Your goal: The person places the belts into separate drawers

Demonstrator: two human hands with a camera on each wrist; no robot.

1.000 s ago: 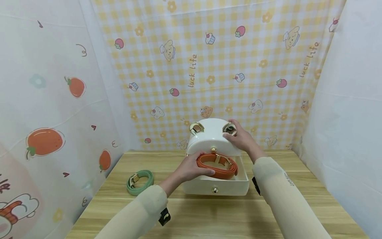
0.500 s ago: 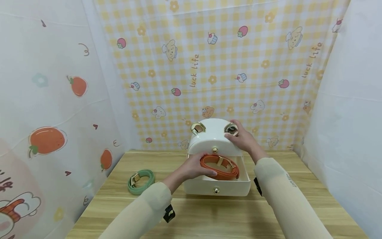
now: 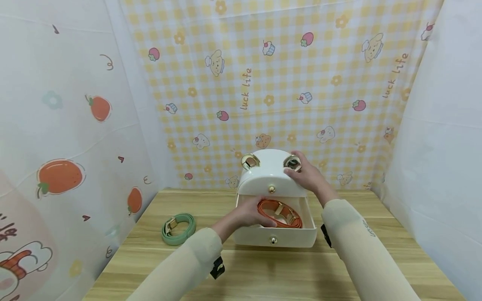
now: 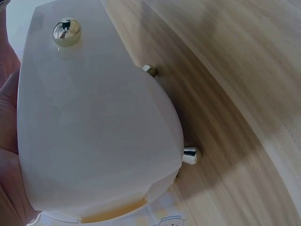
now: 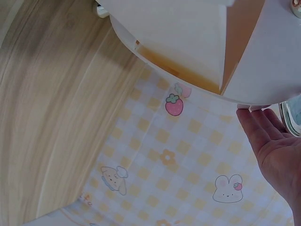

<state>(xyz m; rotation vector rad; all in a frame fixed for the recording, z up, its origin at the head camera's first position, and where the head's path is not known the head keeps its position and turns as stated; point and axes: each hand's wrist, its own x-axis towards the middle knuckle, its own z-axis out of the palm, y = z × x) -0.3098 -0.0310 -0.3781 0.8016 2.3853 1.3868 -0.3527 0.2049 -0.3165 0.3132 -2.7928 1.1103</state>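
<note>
A coiled orange belt [image 3: 272, 205] with a gold buckle sits tilted within the pulled-out drawer [image 3: 293, 237] of a small white storage box [image 3: 270, 164]. My left hand [image 3: 251, 213] holds the coil at its left side, thumb over the drawer's front edge and fingers reaching inside. On the box's top right, my right hand [image 3: 306, 173] grips the edge beside a gold ring, thumb in front. The right wrist view shows the fingers of that hand [image 5: 277, 146] against the back of the box. In the left wrist view the drawer front [image 4: 94, 103] hides the belt.
To the left, a coiled green belt [image 3: 174, 240] with a gold buckle lies on the wooden table [image 3: 271, 276]. A second gold ring [image 3: 250, 161] stands at the box's top left. Behind rises a yellow checked cloth [image 3: 271, 83], with pale cloths at both sides.
My left hand has moved slightly right and down with the orange belt, which now sits lower in the drawer. The right hand keeps its place on the box.
</note>
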